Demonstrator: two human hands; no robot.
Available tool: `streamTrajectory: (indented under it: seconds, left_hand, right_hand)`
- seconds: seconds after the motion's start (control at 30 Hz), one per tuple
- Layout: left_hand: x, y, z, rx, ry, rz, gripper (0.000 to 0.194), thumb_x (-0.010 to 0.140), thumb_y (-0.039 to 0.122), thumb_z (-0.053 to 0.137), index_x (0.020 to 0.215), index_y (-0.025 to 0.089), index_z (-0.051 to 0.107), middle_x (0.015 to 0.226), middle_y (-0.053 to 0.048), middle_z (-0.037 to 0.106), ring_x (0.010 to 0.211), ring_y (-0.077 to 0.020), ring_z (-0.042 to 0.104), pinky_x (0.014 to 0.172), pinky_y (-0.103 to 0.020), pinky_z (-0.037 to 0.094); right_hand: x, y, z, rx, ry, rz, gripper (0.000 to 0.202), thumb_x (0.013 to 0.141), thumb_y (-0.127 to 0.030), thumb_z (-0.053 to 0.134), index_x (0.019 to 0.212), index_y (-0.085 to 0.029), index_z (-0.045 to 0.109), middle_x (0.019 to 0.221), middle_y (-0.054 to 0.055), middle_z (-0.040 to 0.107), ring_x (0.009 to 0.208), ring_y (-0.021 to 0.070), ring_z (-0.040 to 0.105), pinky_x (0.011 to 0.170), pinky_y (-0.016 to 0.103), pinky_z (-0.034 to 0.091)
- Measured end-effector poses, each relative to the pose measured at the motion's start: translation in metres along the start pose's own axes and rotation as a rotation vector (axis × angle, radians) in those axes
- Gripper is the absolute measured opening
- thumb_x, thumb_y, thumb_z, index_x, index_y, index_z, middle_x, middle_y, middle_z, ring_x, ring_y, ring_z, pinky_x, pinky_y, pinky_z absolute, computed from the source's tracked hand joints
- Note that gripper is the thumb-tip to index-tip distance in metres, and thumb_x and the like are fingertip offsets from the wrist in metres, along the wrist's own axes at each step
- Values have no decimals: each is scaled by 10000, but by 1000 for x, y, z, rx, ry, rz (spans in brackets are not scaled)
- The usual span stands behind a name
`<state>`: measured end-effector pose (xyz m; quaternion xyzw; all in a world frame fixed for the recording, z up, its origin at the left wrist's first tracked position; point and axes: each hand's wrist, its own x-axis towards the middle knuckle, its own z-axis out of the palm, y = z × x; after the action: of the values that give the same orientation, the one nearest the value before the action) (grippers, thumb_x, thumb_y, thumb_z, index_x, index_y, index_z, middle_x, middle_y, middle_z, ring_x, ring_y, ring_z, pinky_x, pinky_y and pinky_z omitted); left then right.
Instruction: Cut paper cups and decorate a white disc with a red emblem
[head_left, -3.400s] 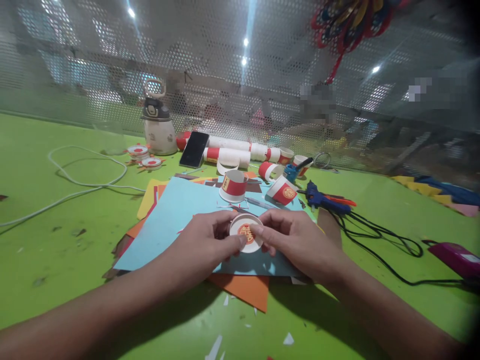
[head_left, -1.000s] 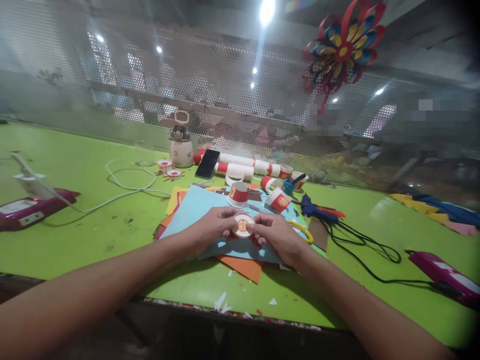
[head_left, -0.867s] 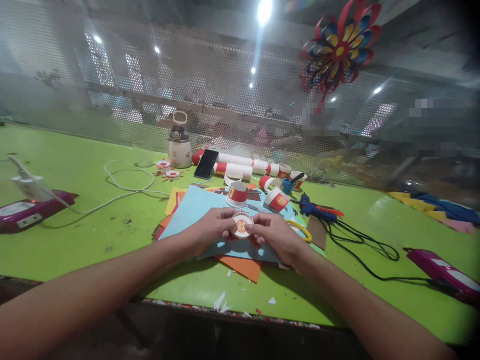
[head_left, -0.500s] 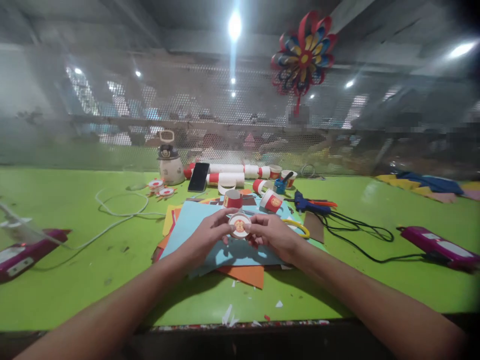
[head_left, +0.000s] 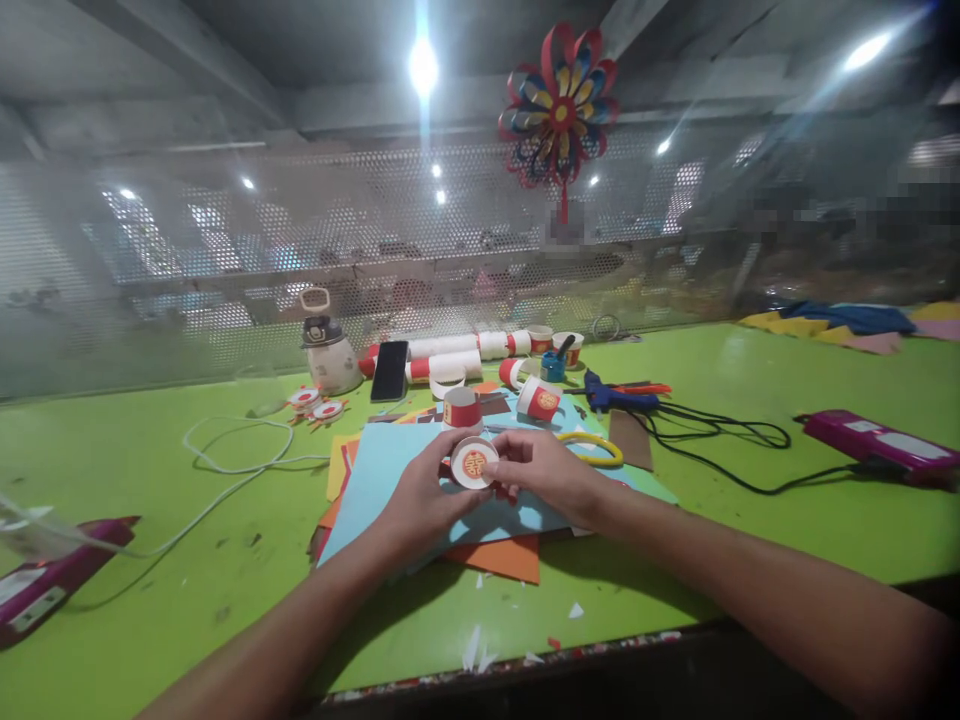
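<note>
Over the stacked paper, my left hand (head_left: 429,487) is closed round a small paper cup (head_left: 466,476), its fingers above and its thumb below. The cup's round white end faces me and bears a red and gold emblem. My right hand (head_left: 546,472) grips the cup from the other side, with a fingertip on the emblem; its other fingers are partly hidden behind. Just beyond the hands stands a red and white cup piece (head_left: 461,408). A tipped paper cup (head_left: 539,399) with a gold emblem lies to its right. Yellow-handled scissors (head_left: 600,449) rest by my right hand.
Light blue paper (head_left: 367,490) tops the coloured sheets. A phone (head_left: 390,371), a blue jar (head_left: 553,367) and a bottle (head_left: 331,360) stand behind. A blue glue gun (head_left: 619,396) trails a black cord to a purple power strip (head_left: 877,440). White cable (head_left: 247,470) crosses the left side.
The view has shifted and tilted slightly. My left hand has come further round the cup, its thumb now beneath it, and the right fingertip has moved on the emblem. Both hands keep hold.
</note>
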<state>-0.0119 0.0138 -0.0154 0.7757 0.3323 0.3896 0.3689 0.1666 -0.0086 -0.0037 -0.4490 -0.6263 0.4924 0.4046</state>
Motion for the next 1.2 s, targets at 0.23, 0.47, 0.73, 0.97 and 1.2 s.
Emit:
streamTrajectory:
  seconds: [0.23, 0.47, 0.73, 0.97, 1.2]
  left_hand:
    - [-2, -1, 2, 25, 9, 1, 446, 687, 245, 754, 1073, 175, 542, 1050, -68, 650, 969, -218, 626, 867, -372, 495]
    - [-4, -3, 1, 121, -20, 12, 447, 683, 170, 719, 1098, 180, 554, 1094, -61, 634, 993, -211, 604, 879, -359, 475]
    - [-5, 0, 3, 178, -39, 21, 430, 666, 182, 736, 1063, 196, 571, 1077, -65, 632, 1008, -232, 589, 892, -388, 453]
    - [-6, 1, 2, 182, -57, 50, 454, 676, 200, 741, 1100, 215, 578, 1090, -68, 619, 1013, -241, 579, 893, -411, 455]
    - [-6, 1, 2, 205, -52, 92, 467, 672, 182, 757, 1104, 202, 581, 1074, -67, 617, 990, -230, 580, 875, -387, 460]
  right_hand:
    - [-1, 0, 4, -94, 9, 19, 87, 856, -136, 654, 923, -132, 600, 657, -55, 599, 553, 96, 591, 497, 212, 473]
    - [-3, -3, -1, -443, 85, -75, 220, 717, -162, 752, 916, -154, 656, 710, -31, 621, 625, 130, 572, 579, 267, 448]
    - [-4, -8, -5, -683, 98, -156, 126, 718, -231, 760, 777, -165, 669, 646, -29, 593, 601, 127, 521, 587, 275, 397]
    - [-2, -5, -7, -665, 78, -100, 157, 775, -269, 744, 760, -155, 637, 643, -46, 575, 573, 105, 527, 547, 247, 436]
    - [-1, 0, -7, -548, 18, -8, 145, 871, -263, 672, 814, -141, 620, 662, -47, 612, 525, 82, 574, 496, 216, 491]
